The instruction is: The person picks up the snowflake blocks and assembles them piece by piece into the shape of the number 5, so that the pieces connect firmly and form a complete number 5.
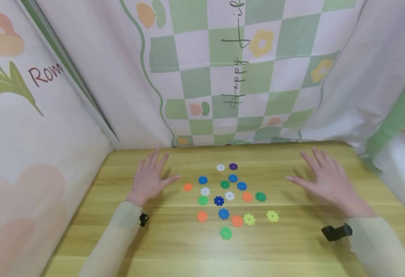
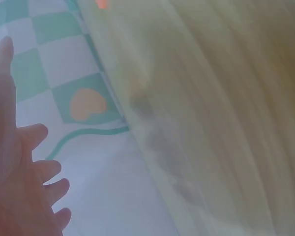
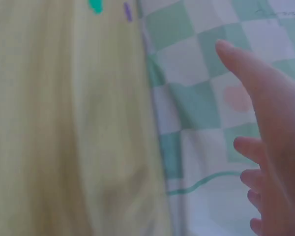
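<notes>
Several small flower-shaped plastic discs lie scattered over the middle of the table, among them a purple disc [image 1: 233, 166], a dark blue disc [image 1: 219, 201], an orange disc [image 1: 188, 187], a light green disc [image 1: 226, 233] and a yellow disc [image 1: 272, 216]. Left of them, my left hand [image 1: 150, 179] hovers palm down with fingers spread, nearest the orange disc and holding nothing. On the other side my right hand [image 1: 328, 184] is likewise spread, apart from the discs. In the right wrist view a green disc [image 3: 95, 5] shows at the top edge.
The wooden table [image 1: 174, 250] meets a checkered curtain [image 1: 226, 80] along its back edge. A printed cloth [image 1: 43, 154] hangs along the left side. Black wrist devices, such as the right wrist camera [image 1: 336, 232], sit by both sleeves.
</notes>
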`<state>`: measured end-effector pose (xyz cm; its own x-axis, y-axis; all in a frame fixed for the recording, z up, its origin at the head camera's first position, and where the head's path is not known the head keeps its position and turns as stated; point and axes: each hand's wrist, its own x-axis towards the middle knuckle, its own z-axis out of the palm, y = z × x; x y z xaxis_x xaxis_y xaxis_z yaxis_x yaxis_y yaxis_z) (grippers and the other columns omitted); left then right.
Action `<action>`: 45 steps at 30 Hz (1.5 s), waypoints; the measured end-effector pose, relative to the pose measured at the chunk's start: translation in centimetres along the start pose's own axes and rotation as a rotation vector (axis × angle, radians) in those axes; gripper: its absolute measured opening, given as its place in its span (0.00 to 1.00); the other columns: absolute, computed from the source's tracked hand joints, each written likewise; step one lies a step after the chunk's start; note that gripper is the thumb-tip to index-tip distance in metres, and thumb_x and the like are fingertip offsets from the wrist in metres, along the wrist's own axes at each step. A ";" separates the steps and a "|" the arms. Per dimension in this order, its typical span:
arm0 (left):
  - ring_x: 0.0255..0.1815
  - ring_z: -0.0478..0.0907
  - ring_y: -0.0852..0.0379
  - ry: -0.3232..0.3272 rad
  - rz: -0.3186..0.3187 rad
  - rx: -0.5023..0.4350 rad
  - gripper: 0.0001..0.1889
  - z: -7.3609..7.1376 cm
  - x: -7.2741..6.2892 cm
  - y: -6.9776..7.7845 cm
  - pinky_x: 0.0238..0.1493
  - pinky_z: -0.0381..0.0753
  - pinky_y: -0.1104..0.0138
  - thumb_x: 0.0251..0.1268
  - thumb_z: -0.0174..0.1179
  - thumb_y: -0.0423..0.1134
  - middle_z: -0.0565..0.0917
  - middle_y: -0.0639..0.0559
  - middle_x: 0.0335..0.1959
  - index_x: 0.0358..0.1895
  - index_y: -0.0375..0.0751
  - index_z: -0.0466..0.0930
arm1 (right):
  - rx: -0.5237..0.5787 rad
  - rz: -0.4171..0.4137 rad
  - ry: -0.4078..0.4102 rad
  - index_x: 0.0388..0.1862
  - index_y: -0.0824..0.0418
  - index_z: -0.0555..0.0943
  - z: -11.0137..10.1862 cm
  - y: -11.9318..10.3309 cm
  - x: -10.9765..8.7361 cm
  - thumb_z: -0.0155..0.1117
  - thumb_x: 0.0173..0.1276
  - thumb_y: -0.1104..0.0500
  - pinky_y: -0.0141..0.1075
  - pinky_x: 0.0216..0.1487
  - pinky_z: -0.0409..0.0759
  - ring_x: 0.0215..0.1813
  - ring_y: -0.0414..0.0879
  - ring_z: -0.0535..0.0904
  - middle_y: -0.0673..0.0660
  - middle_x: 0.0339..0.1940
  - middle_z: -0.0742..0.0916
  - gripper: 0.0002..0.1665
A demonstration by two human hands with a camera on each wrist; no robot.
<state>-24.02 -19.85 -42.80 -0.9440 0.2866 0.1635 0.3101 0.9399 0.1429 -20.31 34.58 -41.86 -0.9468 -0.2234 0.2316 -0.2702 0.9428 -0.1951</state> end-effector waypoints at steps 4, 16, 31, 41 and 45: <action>0.81 0.44 0.39 0.014 0.006 -0.108 0.51 -0.2 0.0 0.9 0.78 0.42 0.44 0.68 0.47 0.76 0.45 0.40 0.82 0.82 0.44 0.51 | 0.062 -0.008 0.007 0.83 0.64 0.51 -1.3 -1.3 0.1 0.64 0.68 0.32 0.70 0.72 0.41 0.79 0.73 0.42 0.67 0.83 0.47 0.60; 0.66 0.73 0.41 -0.099 -0.001 -0.600 0.37 1.3 -0.3 4.4 0.67 0.71 0.48 0.61 0.74 0.48 0.77 0.40 0.66 0.70 0.35 0.73 | 0.297 -0.092 -0.032 0.73 0.70 0.69 -1.1 -6.4 0.3 0.76 0.63 0.41 0.71 0.64 0.64 0.69 0.76 0.66 0.73 0.73 0.70 0.51; 0.45 0.78 0.53 -0.224 -0.107 -0.668 0.19 2.9 0.5 4.8 0.50 0.81 0.59 0.61 0.74 0.36 0.83 0.50 0.46 0.54 0.35 0.83 | 0.442 -0.095 -0.078 0.55 0.67 0.83 4.6 -8.2 -0.8 0.82 0.57 0.49 0.45 0.46 0.83 0.44 0.49 0.81 0.55 0.45 0.87 0.34; 0.41 0.77 0.54 -0.219 -0.136 -0.685 0.16 3.2 0.8 4.9 0.46 0.81 0.60 0.60 0.74 0.34 0.81 0.51 0.39 0.48 0.36 0.82 | 0.484 -0.066 -0.080 0.45 0.64 0.86 6.0 -8.3 -0.5 0.81 0.58 0.54 0.36 0.39 0.80 0.38 0.46 0.77 0.51 0.37 0.83 0.21; 0.39 0.78 0.55 -0.205 -0.119 -0.697 0.16 3.2 0.7 5.0 0.42 0.81 0.61 0.59 0.74 0.31 0.81 0.52 0.37 0.48 0.38 0.80 | 0.506 -0.039 -0.098 0.44 0.62 0.84 6.3 -8.1 -0.4 0.81 0.58 0.55 0.35 0.38 0.79 0.37 0.46 0.76 0.50 0.36 0.83 0.19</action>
<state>-23.53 -14.39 -45.11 -0.9566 0.2835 -0.0680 0.1396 0.6502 0.7469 -18.81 25.46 -46.41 -0.9399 -0.3006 0.1623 -0.3331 0.7014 -0.6302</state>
